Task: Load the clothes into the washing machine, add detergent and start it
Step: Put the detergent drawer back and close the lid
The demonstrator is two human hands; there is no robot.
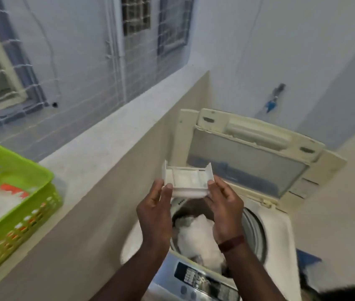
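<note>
A top-loading washing machine (278,231) stands below me with its lid (248,157) raised. White and grey clothes (198,240) lie in the drum. Above the drum I hold a white plastic detergent tray (188,181) with both hands: my left hand (156,211) grips its left side and my right hand (224,205) grips its right side. A dark band circles my right wrist. The control panel (202,279) with its buttons shows at the machine's near edge, between my forearms.
A green plastic basket (18,205) holding a white and orange packet sits on the concrete ledge (107,144) at the left. Barred windows lie beyond the ledge. A tap (275,96) juts from the white wall behind the lid.
</note>
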